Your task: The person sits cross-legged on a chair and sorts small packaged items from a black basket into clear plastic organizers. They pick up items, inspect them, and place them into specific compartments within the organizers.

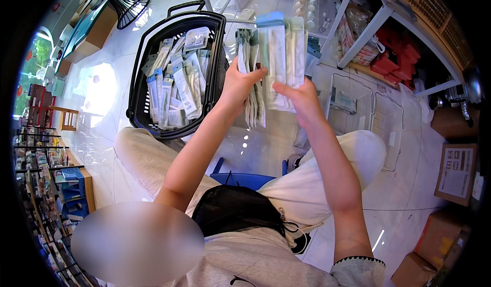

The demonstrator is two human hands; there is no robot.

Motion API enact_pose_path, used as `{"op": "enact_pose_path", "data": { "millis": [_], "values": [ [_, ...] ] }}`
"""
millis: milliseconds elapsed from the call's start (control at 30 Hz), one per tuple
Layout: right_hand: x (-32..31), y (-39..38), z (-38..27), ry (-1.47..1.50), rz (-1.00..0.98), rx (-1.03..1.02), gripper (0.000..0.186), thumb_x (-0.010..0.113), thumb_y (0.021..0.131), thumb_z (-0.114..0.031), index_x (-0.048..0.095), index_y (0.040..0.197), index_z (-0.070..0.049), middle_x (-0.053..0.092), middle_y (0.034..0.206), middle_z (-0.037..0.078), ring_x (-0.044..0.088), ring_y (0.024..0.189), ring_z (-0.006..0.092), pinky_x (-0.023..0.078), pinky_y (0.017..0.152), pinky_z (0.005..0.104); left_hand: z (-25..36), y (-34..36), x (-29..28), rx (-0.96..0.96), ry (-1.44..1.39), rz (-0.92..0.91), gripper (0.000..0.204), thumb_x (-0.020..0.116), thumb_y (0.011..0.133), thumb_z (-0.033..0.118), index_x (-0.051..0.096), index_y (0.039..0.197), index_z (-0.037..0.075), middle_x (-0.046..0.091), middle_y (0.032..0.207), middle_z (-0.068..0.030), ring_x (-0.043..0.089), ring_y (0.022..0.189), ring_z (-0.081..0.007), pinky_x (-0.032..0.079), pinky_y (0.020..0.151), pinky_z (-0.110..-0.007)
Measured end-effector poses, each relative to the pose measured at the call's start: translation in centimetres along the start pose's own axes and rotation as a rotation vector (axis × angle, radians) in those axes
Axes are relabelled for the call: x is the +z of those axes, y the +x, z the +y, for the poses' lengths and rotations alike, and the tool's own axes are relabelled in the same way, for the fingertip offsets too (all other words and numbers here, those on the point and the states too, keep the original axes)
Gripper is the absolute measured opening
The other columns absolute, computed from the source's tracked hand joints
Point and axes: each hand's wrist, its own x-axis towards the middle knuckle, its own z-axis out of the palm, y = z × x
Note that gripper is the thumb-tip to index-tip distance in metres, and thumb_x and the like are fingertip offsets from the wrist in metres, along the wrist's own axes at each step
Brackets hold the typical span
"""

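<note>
The left hand (239, 85) is closed around a bundle of slim packets (251, 105), its thumb stretched across their front toward the right and its other fingers largely hidden at the left side and behind. The bundle stands nearly edge-on, its dark tops rising above the hand and its pale lower ends hanging below the thumb.

The right hand (304, 103) grips several flat clear-and-white sleeves (277, 57), one with a blue header, near their lower right corner. Its thumb presses on the front face; the remaining fingers are behind, so how far they are spread cannot be told. The sleeves reach upward from this thumb, just beside the bundle. The left thumb tip comes up to the sleeves' left edge; whether it touches them is unclear.

Both handfuls are held up off the floor (99, 139), beyond the right edge of a black basket (218, 26). Inside the basket, more packaged items (184, 90) lie heaped at various angles, filling it from the far edge toward the near one. To the right of the right hand, a clear bin (358, 116) contains a few packets.
</note>
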Motion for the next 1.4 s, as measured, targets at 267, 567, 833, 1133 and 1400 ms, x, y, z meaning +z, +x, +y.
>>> {"op": "enact_pose_path", "data": {
  "millis": [267, 567, 833, 1133, 1400],
  "values": [
    [0.4, -0.3, -0.2, 0.323, -0.144, 0.058, 0.036, 0.055, 0.085, -0.013, 0.045, 0.115, 0.002, 0.056, 0.106, 0.012, 0.057, 0.094, 0.0190, 0.046, 0.081, 0.0320, -0.5, 0.3, -0.8, -0.023, -0.159, -0.063, 0.036, 0.055, 0.076, 0.005, 0.045, 0.111, 0.002, 0.054, 0.089, -0.0051, 0.054, 0.079, -0.0155, 0.045, 0.071, -0.030],
    [0.6, -0.5, -0.1, 0.310, -0.185, -0.034, 0.040, 0.057, 0.083, -0.011, 0.043, 0.118, 0.002, 0.056, 0.109, 0.011, 0.056, 0.097, 0.0185, 0.045, 0.084, 0.0316, -0.5, 0.3, -1.0, -0.019, -0.356, -0.092, 0.021, 0.054, 0.076, 0.003, 0.049, 0.096, 0.002, 0.053, 0.085, -0.0047, 0.053, 0.076, -0.0148, 0.045, 0.069, -0.029],
    [0.3, 0.1, 0.6, 0.323, -0.076, -0.048, 0.038, 0.056, 0.083, -0.008, 0.043, 0.117, 0.002, 0.055, 0.109, 0.010, 0.054, 0.098, 0.0177, 0.044, 0.083, 0.0308, -1.2, 0.7, -1.9, -0.046, -0.379, -0.138, 0.024, 0.052, 0.078, 0.007, 0.048, 0.101, 0.002, 0.054, 0.088, -0.0056, 0.055, 0.079, -0.0160, 0.046, 0.072, -0.030],
    [1.0, -0.7, 0.1, 0.250, -0.110, -0.076, 0.042, 0.059, 0.081, -0.011, 0.043, 0.117, 0.002, 0.055, 0.108, 0.010, 0.056, 0.095, 0.0163, 0.045, 0.082, 0.0297, -0.4, 0.0, -1.1, 0.079, -0.157, -0.056, 0.028, 0.055, 0.074, 0.002, 0.049, 0.102, 0.003, 0.052, 0.085, -0.0041, 0.052, 0.077, -0.0135, 0.043, 0.072, -0.027],
    [0.5, -0.4, 0.7, 0.186, -0.071, -0.096, 0.042, 0.063, 0.077, -0.008, 0.046, 0.114, 0.002, 0.057, 0.104, 0.010, 0.057, 0.092, 0.0157, 0.045, 0.081, 0.0287, 0.2, -0.6, -0.2, 0.158, 0.013, 0.017, 0.026, 0.059, 0.069, 0.000, 0.048, 0.093, 0.004, 0.053, 0.080, -0.0037, 0.052, 0.067, -0.0119, 0.043, 0.062, -0.025]
  ]
}}
